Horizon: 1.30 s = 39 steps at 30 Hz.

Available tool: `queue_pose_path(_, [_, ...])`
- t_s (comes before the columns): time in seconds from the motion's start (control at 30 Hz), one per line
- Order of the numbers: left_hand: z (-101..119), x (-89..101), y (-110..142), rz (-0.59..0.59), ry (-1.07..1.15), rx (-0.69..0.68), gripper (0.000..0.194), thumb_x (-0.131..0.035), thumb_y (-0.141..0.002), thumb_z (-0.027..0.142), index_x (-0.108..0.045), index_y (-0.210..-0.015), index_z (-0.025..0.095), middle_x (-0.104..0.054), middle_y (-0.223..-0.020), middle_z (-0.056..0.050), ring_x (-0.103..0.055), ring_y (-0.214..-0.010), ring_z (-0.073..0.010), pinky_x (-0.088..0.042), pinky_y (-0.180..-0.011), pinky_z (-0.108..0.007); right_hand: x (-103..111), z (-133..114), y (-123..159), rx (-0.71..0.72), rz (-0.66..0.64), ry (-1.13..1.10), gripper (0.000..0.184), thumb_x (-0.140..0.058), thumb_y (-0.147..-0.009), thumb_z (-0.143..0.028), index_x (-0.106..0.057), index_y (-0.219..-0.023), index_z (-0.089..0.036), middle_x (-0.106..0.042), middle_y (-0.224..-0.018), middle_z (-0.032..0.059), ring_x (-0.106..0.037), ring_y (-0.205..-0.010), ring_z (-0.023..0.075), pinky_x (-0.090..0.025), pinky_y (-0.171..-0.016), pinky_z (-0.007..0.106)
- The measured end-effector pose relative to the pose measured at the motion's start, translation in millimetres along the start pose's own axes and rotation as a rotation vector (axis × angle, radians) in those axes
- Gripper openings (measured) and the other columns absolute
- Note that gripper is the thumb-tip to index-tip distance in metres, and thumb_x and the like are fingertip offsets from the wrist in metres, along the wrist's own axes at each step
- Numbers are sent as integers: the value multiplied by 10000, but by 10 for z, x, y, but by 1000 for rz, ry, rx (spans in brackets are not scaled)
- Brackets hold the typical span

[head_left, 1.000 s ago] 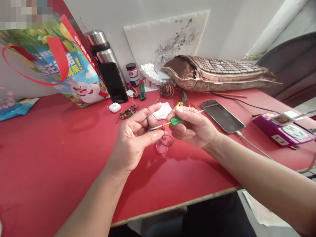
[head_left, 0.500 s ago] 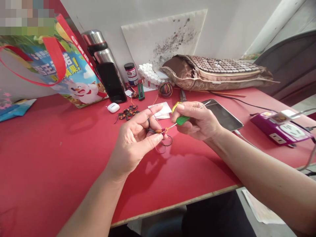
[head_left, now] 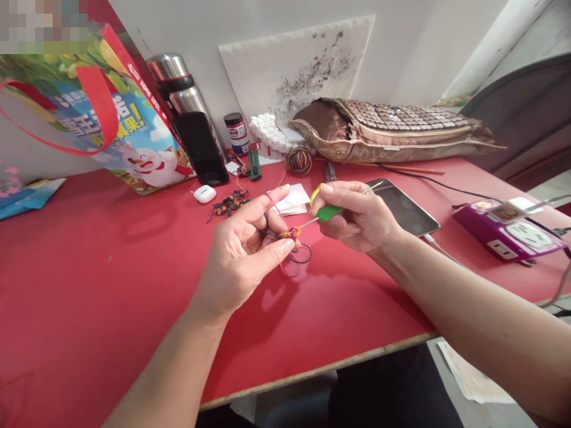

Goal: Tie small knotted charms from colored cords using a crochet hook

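My left hand [head_left: 250, 246] pinches a small orange and magenta crochet piece [head_left: 289, 233] between thumb and fingers, and a pink strand of yarn runs up over its raised index finger. Loose loops of yarn [head_left: 302, 254] dangle below the piece. In my right hand [head_left: 354, 217] is a crochet hook [head_left: 329, 213] with a green grip, its metal shaft meeting the crochet piece. A yellow part and a second metal tip also show at that hand. The hook's very end is hidden in the stitches.
On the red table [head_left: 134, 285] lie a multicoloured yarn ball [head_left: 298, 161], a knotted yarn piece [head_left: 231, 203], a white earbud case [head_left: 204, 194] and a tablet [head_left: 399, 208]. Behind stand a phone [head_left: 201, 148], a steel flask [head_left: 178, 83] and a bag [head_left: 134, 131]. A purple power strip [head_left: 499, 232] sits right.
The hook has shifted slightly up in the crochet piece, and my left index finger has risen a little. Both hands keep their grips.
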<state>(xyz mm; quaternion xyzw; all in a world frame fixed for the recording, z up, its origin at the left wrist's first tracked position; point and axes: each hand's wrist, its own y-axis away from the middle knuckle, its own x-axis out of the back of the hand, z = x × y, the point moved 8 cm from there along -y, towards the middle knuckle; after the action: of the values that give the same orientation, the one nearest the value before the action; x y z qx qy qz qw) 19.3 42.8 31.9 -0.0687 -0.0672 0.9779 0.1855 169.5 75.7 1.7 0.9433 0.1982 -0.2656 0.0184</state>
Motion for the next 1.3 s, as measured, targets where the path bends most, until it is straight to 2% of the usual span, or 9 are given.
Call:
queue_pose_path(0.37, [34,15,16,74,-126,-13,414,-796,-831,135,-799,-1233,234,-603,-791,20,-542,-670,-108,-480,-622,-254,78,-48,23,29,96,76,368,-915,-752,-439,-780,-699,-101,-474,-424,-35,-244,-352,22,-83,-345,173])
queue_pose_path(0.53, [40,35,8,102,-139,-2,404,-813,-810,159,-799,-1208,224,-611,-790,9,-587,-728,-143,-498,-652,-276,77,-35,14,25,82,77,368,-903,-755,-450,-775,-697,-110,-452,-416,-45,-204,-351,17,-66,-348,185])
queue_pose_path(0.7, [32,34,4,107,-142,6,342,-812,-813,168,-808,-1152,220,-603,-780,6,-605,-740,-153,-515,-686,-287,70,-61,22,51,94,94,366,-907,-748,-450,-777,-681,-115,-464,-418,-38,-244,-344,25,-78,-347,192])
queue_pose_path(0.93, [19,56,-5,176,-147,6,417,-798,-817,140,-776,-1230,195,-628,-773,23,-601,-728,-130,-538,-749,-282,86,-108,64,95,162,168,350,-868,-806,-443,-779,-707,-119,-478,-432,-28,-248,-366,31,-58,-362,208])
queue_pose_path(1.3, [-27,99,12,310,-112,-15,519,-836,-782,154,-743,-1291,184,-618,-757,40,-660,-791,-143,-561,-799,-293,58,-156,93,172,216,232,393,-871,-799,-514,-781,-710,-141,-447,-453,-42,-254,-393,46,-102,-392,231])
